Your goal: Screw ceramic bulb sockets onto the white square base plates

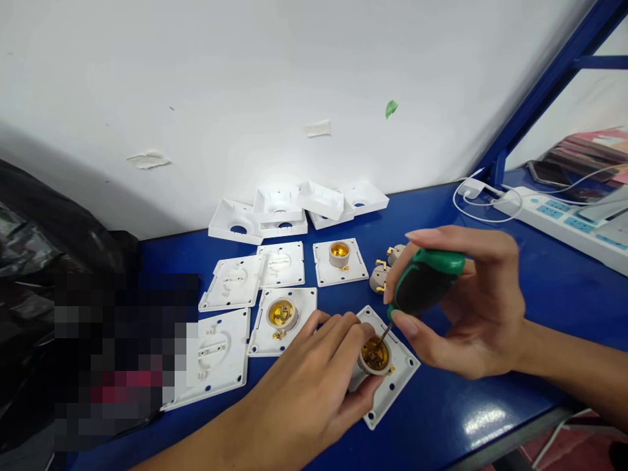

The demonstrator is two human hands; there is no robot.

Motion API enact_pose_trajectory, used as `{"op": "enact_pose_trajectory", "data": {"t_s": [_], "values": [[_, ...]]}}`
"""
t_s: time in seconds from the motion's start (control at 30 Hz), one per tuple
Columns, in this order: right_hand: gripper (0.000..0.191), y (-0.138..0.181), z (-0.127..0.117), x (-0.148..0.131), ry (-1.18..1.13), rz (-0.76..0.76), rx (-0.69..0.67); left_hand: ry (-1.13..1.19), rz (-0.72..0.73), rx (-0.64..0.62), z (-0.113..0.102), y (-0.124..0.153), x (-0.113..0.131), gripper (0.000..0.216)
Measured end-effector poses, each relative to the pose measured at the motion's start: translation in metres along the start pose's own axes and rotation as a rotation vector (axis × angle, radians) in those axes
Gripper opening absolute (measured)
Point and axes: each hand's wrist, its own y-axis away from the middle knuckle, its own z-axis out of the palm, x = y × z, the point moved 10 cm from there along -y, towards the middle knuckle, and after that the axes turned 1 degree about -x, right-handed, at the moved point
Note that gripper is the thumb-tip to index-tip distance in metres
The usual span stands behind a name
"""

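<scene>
My right hand [471,307] grips a screwdriver [426,281] with a green and black handle, held at a slant. Its shaft reaches down into a round brass-lined lamp socket [375,356]. That socket sits on a square white plate [392,386], turned cornerwise on the blue table. The fingers and thumb of my left hand [328,366] are closed around the socket's rim. Just left of it lies another white plate [260,340] bearing a socket [282,314]. A third plate [321,271] with a socket [339,254] lies farther back.
White square covers [279,203] are piled against the wall. Several bare white plates [233,281] lie at left. Loose sockets [379,278] sit behind my right hand. A power strip [564,219] with cables runs along the right, and black plastic [29,261] bulges at left.
</scene>
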Motion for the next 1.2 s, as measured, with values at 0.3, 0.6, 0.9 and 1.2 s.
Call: {"op": "enact_pose_trajectory", "data": {"t_s": [0.3,0.6,0.9,1.2], "values": [[0.067,-0.001,0.004,-0.003,0.02,-0.031,-0.046,-0.009,0.026,-0.008,0.0,0.0,0.002,0.027],[0.076,-0.003,0.003,-0.01,0.015,-0.095,-0.042,-0.007,0.044,-0.007,0.001,0.0,0.002,0.025],[0.084,-0.006,0.009,-0.016,0.138,-0.126,-0.202,-0.025,0.065,0.003,0.0,0.002,0.003,0.02],[0.062,-0.006,0.002,-0.014,0.037,-0.138,-0.117,-0.037,0.06,-0.003,0.0,0.001,0.003,0.021]]}}
